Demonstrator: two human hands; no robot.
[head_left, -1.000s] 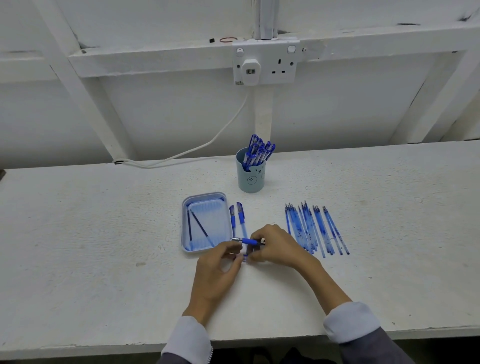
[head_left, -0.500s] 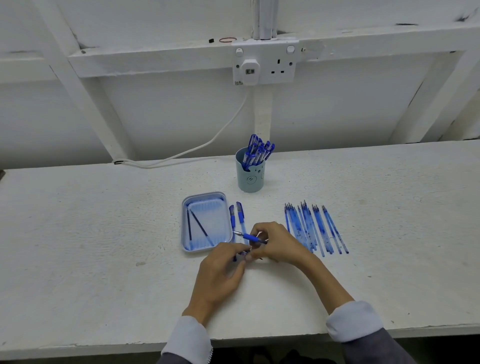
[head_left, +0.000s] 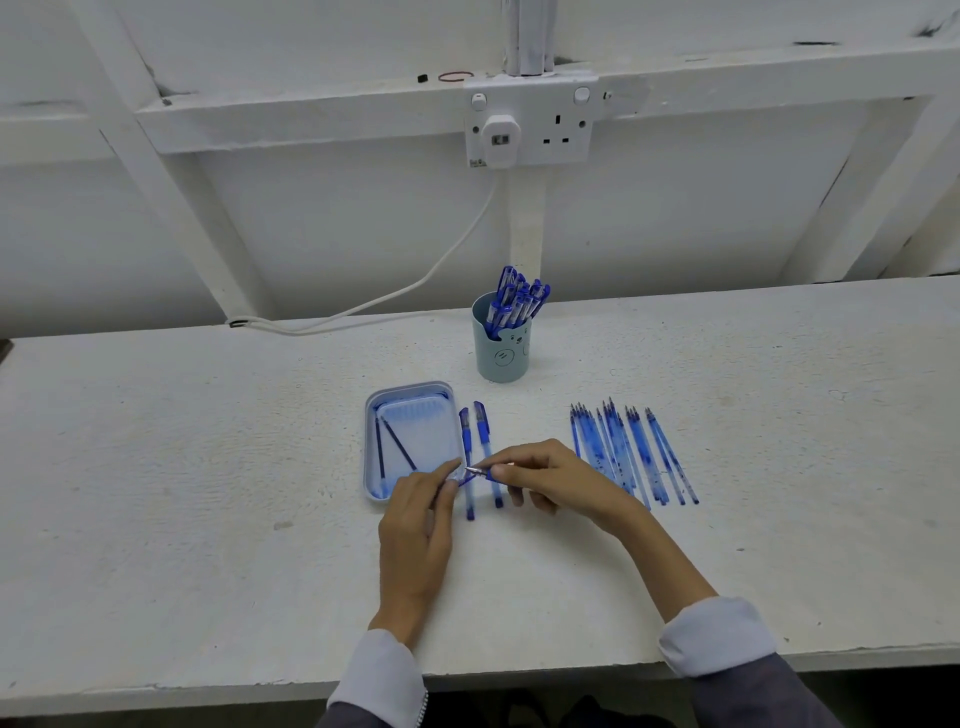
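The pen (head_left: 483, 473) is a slim blue plastic stick with a bright metal tip. It is held level in the air just off the tray's near right corner, with the tip pointing at the tray. The right hand (head_left: 550, 480) pinches its blue barrel between thumb and forefinger, the other fingers curled under. The left hand (head_left: 421, 525) meets it at the tip end, its fingertips closed on a small clear piece that is too small to make out.

The tray (head_left: 410, 387) is pale blue plastic, a smooth rectangle with rounded corners and a raised rim. Two thin dark refills (head_left: 399, 445) lie inside it. Two capped pens (head_left: 485, 441) lie side by side just right of the tray, passing under the held pen. Further right of the tray is a close row of clear, blue-stained tubes (head_left: 623, 452), packed too tightly to count.

Beyond the tray stands a round pale teal cup (head_left: 501, 353), full of blue pens. The table (head_left: 208, 467) is rough, white and chalky, with broad bare room left of the tray and on towards its near edge.
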